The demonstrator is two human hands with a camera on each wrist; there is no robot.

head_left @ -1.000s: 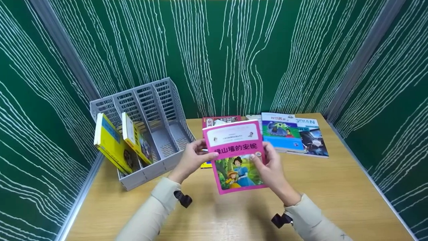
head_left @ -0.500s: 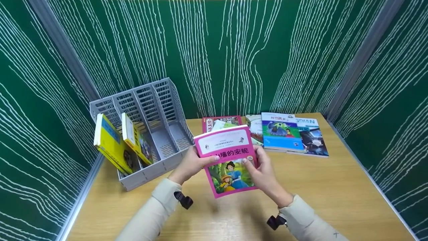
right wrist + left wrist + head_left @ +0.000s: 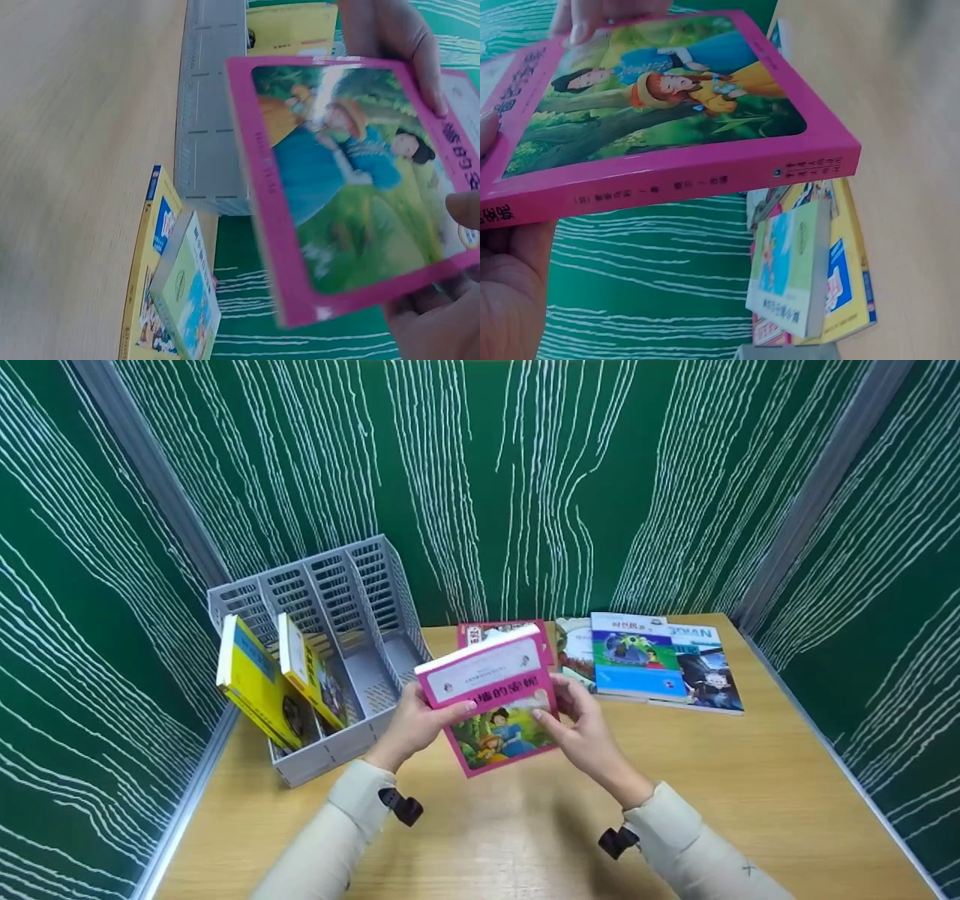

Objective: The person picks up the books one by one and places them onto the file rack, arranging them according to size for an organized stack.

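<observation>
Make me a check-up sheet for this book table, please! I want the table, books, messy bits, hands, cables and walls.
Surface: wooden table, no spills seen.
Job's things: pink book, held above the table; grey rack, with two yellow books leaning inside.
Clutter: loose books lying at the back, some overlapping.
Hands: left hand and right hand grip opposite sides of the pink book.
Cables: nothing seen.
Surroundings: green walls with wavy white lines.
</observation>
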